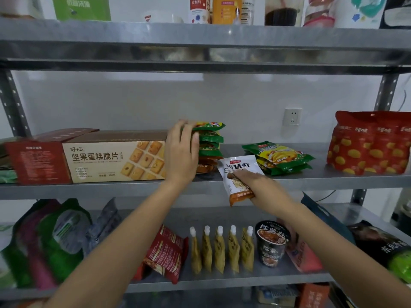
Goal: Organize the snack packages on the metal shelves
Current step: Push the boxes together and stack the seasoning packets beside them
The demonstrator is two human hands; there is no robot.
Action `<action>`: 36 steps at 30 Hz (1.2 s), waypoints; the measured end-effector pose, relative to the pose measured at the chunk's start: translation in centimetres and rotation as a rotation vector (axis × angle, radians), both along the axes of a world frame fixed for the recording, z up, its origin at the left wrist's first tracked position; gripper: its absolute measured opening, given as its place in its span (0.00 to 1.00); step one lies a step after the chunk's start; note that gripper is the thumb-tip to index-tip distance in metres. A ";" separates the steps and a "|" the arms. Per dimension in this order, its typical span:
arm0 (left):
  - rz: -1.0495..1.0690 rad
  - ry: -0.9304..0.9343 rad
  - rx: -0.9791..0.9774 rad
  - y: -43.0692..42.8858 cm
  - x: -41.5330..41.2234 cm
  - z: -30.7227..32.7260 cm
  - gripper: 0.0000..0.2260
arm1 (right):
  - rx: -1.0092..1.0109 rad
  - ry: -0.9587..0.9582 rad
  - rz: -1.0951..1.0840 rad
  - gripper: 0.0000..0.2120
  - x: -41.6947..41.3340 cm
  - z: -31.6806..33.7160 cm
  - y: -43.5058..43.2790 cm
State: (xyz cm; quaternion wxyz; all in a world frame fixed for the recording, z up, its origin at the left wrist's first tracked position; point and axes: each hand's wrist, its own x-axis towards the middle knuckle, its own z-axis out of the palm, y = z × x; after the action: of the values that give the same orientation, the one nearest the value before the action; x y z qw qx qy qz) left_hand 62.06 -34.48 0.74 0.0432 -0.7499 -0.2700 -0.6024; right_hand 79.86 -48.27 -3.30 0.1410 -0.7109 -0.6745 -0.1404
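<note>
The stack (211,143) of green snack packs stands on the middle shelf (333,181), just right of a long biscuit box (115,158) that lies on its side. The left hand (181,152) grips this stack from the box side – fingers curled over the top pack, thumb against the near edges. The packs lie flat, one upon another, with an orange-brown one at the bottom.

Just right of the stack, the right hand (260,187) grasps a white pouch (239,176) by its lower, orange end. The pouch is tilted, its top corner leaning towards the stack, and it hangs over the front lip of the middle shelf.

Beyond the pouch, a pile (280,157) of green-and-yellow packs rests on the same shelf, apart from the stack. Further right stand red bags (369,143) with yellow spots, upright side by side. A wall socket (293,117) shows behind, between the stack and the red bags.

On the lower shelf (244,278) five yellow spouted sachets (220,250) stand upright in a row – a noodle cup (272,243) just to their right, a red packet (165,254) leaning to their left. Green and purple bags (64,236) crowd the left end. The top shelf (200,38) carries bottles (226,10) and cartons, only partly in view.
</note>
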 end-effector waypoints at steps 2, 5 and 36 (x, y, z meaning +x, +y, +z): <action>-0.082 -0.116 -0.066 -1.6 0.3 -3.7 0.18 | 0.030 -0.016 0.004 0.32 -0.3 -0.8 -1.1; -0.382 -0.187 -0.676 -5.3 1.3 -7.0 0.22 | 0.037 0.000 -0.001 0.34 -0.4 -1.6 -2.0; -1.168 -0.327 -1.469 -11.0 -0.2 -9.4 0.21 | 0.280 1.576 -0.024 0.11 -2.2 -7.2 -7.2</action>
State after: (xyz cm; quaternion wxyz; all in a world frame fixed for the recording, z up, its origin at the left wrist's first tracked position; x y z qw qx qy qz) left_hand 61.83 -45.47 -8.63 -0.7849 -0.5125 -0.1663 -0.3060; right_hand 77.65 -55.45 -10.54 0.6624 -0.5838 -0.3451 0.3182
